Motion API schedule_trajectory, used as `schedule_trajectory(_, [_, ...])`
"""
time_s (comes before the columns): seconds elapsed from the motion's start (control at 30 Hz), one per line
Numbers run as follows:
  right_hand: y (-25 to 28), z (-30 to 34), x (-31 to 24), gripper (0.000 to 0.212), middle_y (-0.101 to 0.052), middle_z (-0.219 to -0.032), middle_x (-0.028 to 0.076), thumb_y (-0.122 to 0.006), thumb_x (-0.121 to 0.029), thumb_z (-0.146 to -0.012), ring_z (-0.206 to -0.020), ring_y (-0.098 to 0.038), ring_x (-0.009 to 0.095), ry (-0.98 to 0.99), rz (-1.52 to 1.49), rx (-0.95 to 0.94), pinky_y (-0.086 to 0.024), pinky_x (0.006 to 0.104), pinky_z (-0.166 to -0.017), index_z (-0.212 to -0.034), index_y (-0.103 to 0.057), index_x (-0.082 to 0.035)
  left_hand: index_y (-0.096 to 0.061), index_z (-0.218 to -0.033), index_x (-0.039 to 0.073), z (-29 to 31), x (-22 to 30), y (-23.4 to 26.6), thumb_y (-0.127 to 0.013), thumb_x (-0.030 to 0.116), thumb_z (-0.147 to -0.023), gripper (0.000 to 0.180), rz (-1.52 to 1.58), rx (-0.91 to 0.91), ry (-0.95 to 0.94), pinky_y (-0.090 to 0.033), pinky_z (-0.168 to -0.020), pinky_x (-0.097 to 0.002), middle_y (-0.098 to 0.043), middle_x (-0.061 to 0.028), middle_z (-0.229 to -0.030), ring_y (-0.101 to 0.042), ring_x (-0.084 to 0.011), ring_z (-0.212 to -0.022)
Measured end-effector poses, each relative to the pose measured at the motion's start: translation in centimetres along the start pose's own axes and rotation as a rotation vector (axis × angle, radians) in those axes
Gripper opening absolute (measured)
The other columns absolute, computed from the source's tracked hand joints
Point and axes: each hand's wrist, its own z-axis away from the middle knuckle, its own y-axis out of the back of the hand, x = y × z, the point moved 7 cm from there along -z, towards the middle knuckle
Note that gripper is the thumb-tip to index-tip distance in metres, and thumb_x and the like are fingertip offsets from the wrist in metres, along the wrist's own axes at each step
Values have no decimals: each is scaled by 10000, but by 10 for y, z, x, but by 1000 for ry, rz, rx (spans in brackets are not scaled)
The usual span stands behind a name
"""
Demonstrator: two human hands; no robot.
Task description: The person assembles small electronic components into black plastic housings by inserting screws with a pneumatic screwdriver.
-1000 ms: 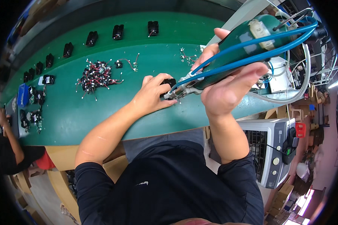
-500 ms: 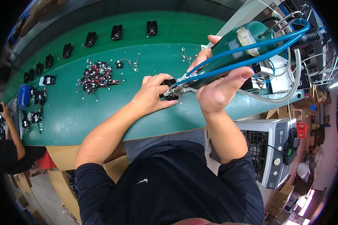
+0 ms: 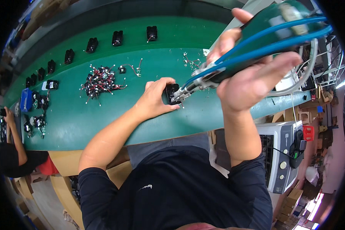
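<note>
A small black plastic housing [image 3: 171,91] lies on the green worktable [image 3: 115,130]. My left hand [image 3: 153,100] is closed around its left side, with thumb and fingers at its near and far ends. My right hand [image 3: 239,90] holds a green powered screwdriver [image 3: 262,23] with blue hoses along its body. Its thumb sticks out to the right and its fingers wrap the far side. The driver slants down leftward, and its metal nose [image 3: 187,91] is over the housing's right part; whether the bit touches a screw is too small to tell.
Left of my hands sits a pile of small black parts with red wires [image 3: 100,81]. Black housings [image 3: 117,38] stand in a row on the far green strip. A blue bin [image 3: 26,99] is at the left end, near another person's arm [image 3: 13,128]. An air cooler [image 3: 281,161] stands right.
My right hand and the screwdriver have shifted right and nearer the camera, uncovering more of the housing. My left hand stays on the housing.
</note>
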Motion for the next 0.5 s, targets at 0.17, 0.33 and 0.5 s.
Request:
schedule_trajectory(0.17, [21,7,34,1129,-574,-675,73,-120,-926,-858,-546,-560,156,-79,211,79,-488,273,-501,-1229,-548,50,-545,-1380,109,-3,-4,1,-944,244,-636,855,43,18,-34,-365,-1004,-407,-635,-88,-1247,-597,-296,-1178])
schedule_trajectory(0.33, [25,29,66,1090,-574,-670,79,-210,-920,-863,-588,-578,152,-90,236,78,-493,259,-506,-1211,-537,60,-572,-1354,100,-7,3,3,-927,268,-658,799,-9,-78,-21,-360,-993,-405,-631,-94,-1236,-574,-288,-1201])
schedule_trajectory(0.5, [27,36,73,981,-604,-735,64,-347,-846,-917,-664,-609,142,-66,128,28,-491,277,-612,-1207,-565,66,-592,-1327,97,-3,-4,-1,-925,276,-659,768,5,-95,7,-360,-972,-395,-629,-99,-1235,-573,-292,-1190])
